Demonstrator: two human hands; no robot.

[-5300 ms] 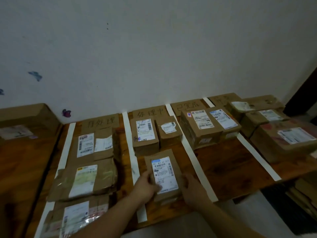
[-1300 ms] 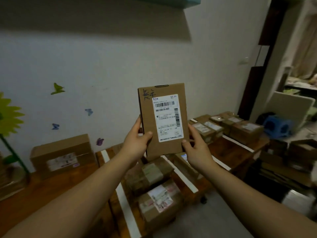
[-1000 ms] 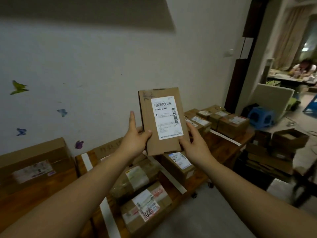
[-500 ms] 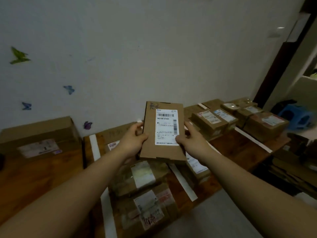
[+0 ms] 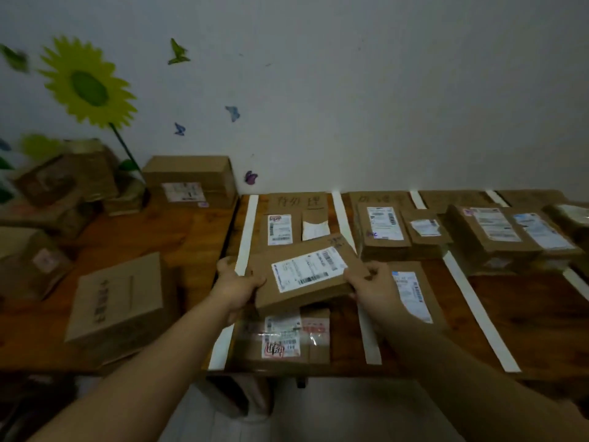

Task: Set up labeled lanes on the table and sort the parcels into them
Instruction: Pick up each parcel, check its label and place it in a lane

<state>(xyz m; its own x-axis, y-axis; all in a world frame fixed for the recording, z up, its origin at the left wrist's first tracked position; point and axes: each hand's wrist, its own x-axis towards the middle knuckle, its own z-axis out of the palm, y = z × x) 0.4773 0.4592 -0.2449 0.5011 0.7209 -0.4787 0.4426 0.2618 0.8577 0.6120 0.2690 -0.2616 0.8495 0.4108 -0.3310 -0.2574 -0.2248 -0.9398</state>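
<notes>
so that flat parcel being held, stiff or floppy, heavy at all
Probably stiff: the flat parcel spans between the left hand and right hand without sagging. Likely light, since only its edges are gripped. Flat cardboard, so it shouldn't roll or slip easily.

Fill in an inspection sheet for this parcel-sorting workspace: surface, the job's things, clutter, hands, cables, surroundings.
Surface: wooden table, split into lanes by white tape strips; cardboard lane labels along the back edge.
Job's things: flat parcel held tilted above the leftmost lane; sorted parcels lie in the lanes.
Clutter: loose boxes on the wood left of the lanes.
Hands: left hand and right hand grip the flat parcel's opposite ends.
Cables: nothing seen.
Surroundings: white wall with a sunflower decal and butterfly stickers.
</notes>
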